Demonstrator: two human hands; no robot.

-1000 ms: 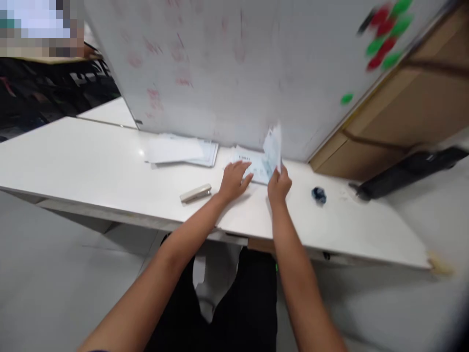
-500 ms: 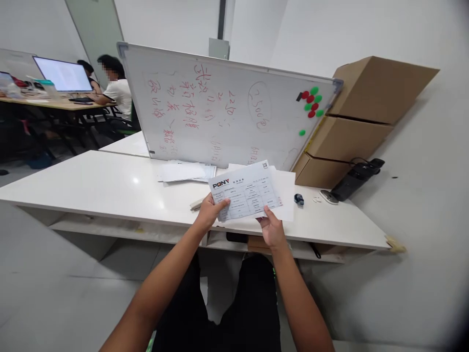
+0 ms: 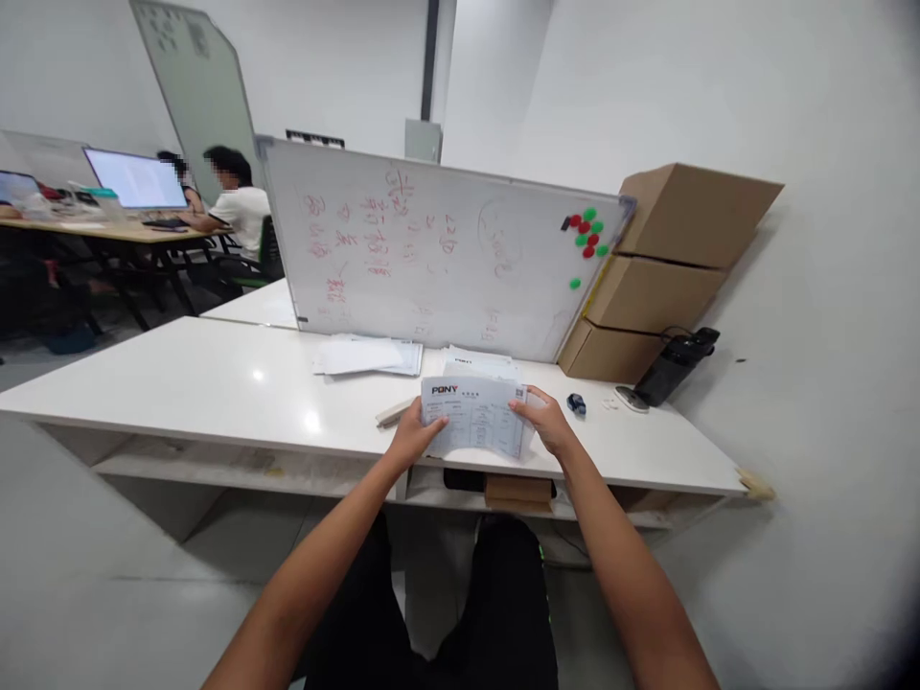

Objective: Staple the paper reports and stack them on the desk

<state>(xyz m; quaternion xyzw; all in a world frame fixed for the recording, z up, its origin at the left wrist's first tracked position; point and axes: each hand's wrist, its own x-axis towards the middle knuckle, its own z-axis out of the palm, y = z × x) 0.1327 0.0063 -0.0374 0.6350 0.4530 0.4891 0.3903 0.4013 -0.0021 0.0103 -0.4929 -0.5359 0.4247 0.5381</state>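
Note:
Between my two hands, just above the desk's front edge, are printed paper sheets (image 3: pixel 474 417) with a "PONY" heading and a table. My left hand (image 3: pixel 415 433) pinches their left edge, thumb on the front. At the right edge my right hand (image 3: pixel 544 418) grips them near the upper corner, thumb also in front. Behind them lies a stack of printed papers (image 3: pixel 471 360), partly covered by the held sheets. Another pile of papers (image 3: pixel 366 355) rests to the left, by the whiteboard. A pale, flat object (image 3: pixel 395 412), perhaps a stapler, lies beside my left hand.
A whiteboard (image 3: pixel 359 240) with red writing and round magnets leans at the desk's back. Cardboard boxes (image 3: pixel 697 211) are stacked at right, near a black device (image 3: pixel 672 369) and a small dark object (image 3: pixel 576 404). Two people sit at a table (image 3: pixel 107 228) on the left.
The held sheets have gone from tilted to nearly level and sit a little lower. My right hand has shifted up to their right edge. The head view has tilted slightly upward.

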